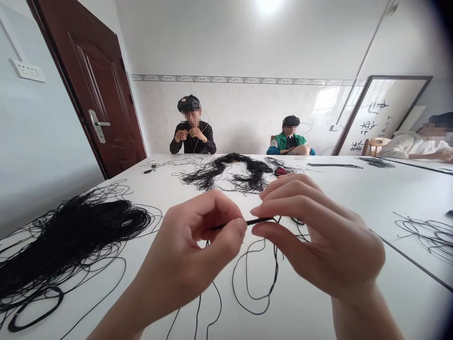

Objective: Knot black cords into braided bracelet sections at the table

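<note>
Both my hands are raised over a white table and pinch the same short braided black cord. My left hand grips its left end between thumb and fingers. My right hand pinches the right end, fingers pressed together. Loose black strands hang from the braid and loop down onto the table below my hands.
A big heap of black cords lies at my left, another pile at the table's middle, a few strands at right. Small scissors lie far left. Three people sit at the far side. A brown door stands at left.
</note>
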Demonstrator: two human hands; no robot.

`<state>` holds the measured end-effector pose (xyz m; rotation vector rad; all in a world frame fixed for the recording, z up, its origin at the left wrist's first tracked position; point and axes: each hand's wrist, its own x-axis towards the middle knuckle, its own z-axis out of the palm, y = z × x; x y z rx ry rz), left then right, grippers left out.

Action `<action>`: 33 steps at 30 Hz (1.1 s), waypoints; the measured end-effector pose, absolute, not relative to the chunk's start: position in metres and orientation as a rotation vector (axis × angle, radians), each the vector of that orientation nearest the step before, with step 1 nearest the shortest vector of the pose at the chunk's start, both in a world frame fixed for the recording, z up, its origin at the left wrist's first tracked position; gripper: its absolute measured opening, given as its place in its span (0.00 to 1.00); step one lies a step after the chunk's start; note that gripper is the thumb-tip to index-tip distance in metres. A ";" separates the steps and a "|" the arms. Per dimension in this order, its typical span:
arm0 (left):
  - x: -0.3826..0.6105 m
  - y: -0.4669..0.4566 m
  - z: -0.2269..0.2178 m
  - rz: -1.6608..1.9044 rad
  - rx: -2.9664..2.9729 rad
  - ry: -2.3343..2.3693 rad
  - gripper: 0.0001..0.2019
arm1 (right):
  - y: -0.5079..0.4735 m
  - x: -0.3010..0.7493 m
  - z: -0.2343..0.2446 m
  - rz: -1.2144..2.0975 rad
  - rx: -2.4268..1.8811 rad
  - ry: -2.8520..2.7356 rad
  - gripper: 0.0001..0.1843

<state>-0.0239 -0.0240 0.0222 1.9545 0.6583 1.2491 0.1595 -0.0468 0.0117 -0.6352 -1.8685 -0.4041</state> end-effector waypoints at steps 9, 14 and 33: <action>-0.027 -0.020 0.022 1.271 1.883 0.628 0.06 | -0.046 0.158 0.011 -0.335 -0.632 -1.808 0.09; -0.027 -0.021 0.022 1.256 1.873 0.608 0.06 | -0.046 0.159 0.011 -0.356 -0.634 -1.808 0.10; -0.026 -0.020 0.019 1.318 1.913 0.629 0.03 | -0.046 0.159 0.010 -0.314 -0.631 -1.800 0.10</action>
